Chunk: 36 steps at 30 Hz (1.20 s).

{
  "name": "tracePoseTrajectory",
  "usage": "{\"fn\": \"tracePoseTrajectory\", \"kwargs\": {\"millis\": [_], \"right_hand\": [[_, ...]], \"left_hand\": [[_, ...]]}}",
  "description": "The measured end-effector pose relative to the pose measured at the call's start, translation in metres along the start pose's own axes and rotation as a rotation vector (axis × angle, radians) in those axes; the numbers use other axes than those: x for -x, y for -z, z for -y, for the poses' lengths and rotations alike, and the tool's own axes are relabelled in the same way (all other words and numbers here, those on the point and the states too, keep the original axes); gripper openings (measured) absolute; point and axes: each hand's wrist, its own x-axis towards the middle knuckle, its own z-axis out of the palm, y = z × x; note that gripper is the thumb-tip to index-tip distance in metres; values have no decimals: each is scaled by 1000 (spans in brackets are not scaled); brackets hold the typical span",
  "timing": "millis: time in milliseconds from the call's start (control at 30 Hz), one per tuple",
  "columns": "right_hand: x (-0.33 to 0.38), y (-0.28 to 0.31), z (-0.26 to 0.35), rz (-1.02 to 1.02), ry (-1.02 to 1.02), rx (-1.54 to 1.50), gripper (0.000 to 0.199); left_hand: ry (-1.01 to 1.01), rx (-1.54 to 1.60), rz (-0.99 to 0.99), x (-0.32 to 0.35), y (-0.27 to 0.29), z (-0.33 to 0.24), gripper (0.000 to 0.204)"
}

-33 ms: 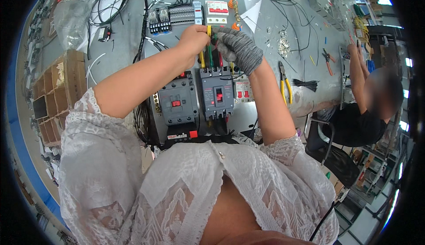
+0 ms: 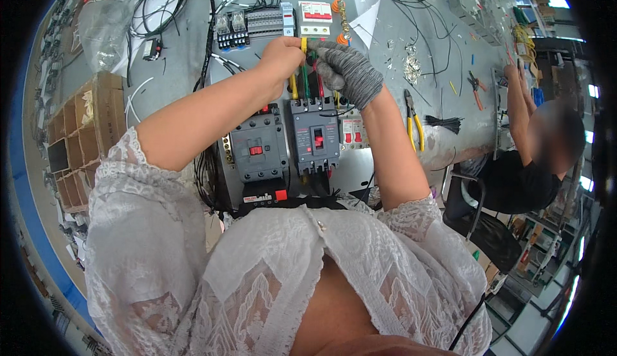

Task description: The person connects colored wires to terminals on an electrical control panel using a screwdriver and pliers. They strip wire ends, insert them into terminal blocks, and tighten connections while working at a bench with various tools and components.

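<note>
I had the bare left hand [image 2: 281, 55] pinching the yellow wire [image 2: 294, 84] just above the grey breaker [image 2: 315, 136], steadying it upright, while the gloved right hand [image 2: 344, 66] (fingers pressed together) gripped the green wire [image 2: 306, 81] beside it, presumably to guide both into the terminals

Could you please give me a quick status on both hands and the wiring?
Left hand pinching yellow wire. Gloved right hand gripping beside it. Both above grey breaker.
</note>
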Motion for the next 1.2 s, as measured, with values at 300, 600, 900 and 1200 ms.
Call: {"fn": "tracePoseTrajectory", "kwargs": {"millis": [300, 600, 900, 1200], "right_hand": [[-26, 0, -1, -216, 227, 757, 25], [-46, -19, -2, -465, 371, 1401, 22], [-42, -18, -3, -485, 410, 1414, 20], [-35, -19, -11, -492, 419, 1408, 25]], "left_hand": [[-33, 104, -64, 4, -1, -2, 27], [-3, 37, 57, -1, 4, -1, 35], [14, 21, 127, -3, 7, -3, 33], [-56, 109, 66, 0, 5, -1, 18]]}}
